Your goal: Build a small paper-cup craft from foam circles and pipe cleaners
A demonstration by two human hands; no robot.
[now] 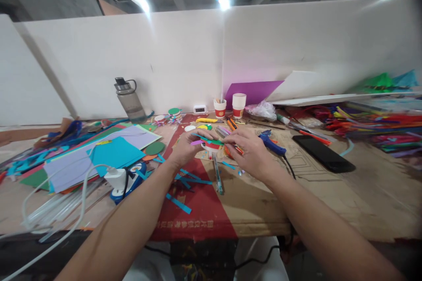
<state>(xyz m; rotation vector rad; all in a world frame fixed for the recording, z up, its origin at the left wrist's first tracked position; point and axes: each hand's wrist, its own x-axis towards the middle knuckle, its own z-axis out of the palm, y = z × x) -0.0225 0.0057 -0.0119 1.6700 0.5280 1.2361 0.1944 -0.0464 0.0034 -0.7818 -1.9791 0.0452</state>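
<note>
Between my hands is a low red-and-white piece that looks like a cut paper cup, with a narrow teal paper strip along its upper side. My left hand closes on its left side, thumb and fingers bent. From the right, my right hand pinches near the end of the strip; its fingertips partly cover the contact. A small purple paper piece shows beside my left fingers. Just below lies a clear pen, and blue paper strips are scattered under my left forearm.
A blue glue gun and black phone lie to the right. Coloured paper sheets and a power strip with a white plug are left. Behind stand a water bottle, paper cups and a yellow cutter.
</note>
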